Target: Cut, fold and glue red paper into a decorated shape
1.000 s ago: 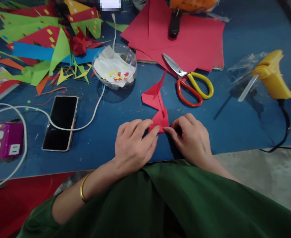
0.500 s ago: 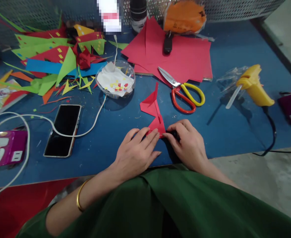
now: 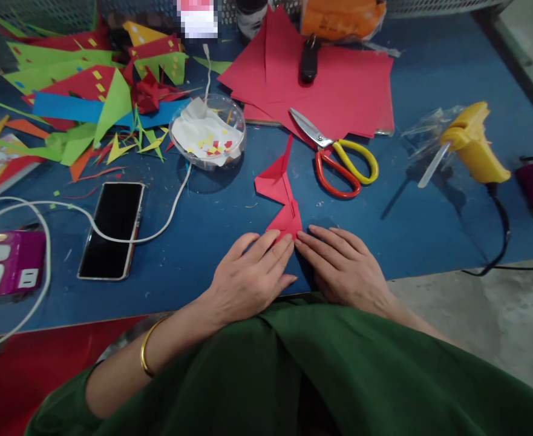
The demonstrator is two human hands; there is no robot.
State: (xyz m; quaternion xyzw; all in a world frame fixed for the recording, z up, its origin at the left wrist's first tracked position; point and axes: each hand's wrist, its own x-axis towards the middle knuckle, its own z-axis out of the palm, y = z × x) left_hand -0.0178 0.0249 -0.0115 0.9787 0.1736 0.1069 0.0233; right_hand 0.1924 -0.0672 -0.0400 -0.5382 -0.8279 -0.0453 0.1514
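At the head view's middle, a clear bowl point(image 3: 230, 109) holds white paper point(image 3: 189, 130) and red and yellow bits point(image 3: 221, 147). Near the table's point(image 3: 429, 236) front edge, the flat left hand point(image 3: 248, 275) covers the folded red paper's point(image 3: 281, 191) lower end; the right hand point(image 3: 345, 266), curled earlier, touches it with straightened fingers. Bare surface reaches toward the glue gun point(image 3: 479, 142).

Load on blue tabletop point(image 3: 193, 266)
Folded red paper point(image 3: 288, 195), red sheets point(image 3: 348, 91), scissors point(image 3: 324, 144), a clear bowl point(image 3: 240, 140), a phone point(image 3: 116, 212) and a yellow glue gun point(image 3: 479, 142) are being supported; the sheets are being partly overlapped by the scissors.
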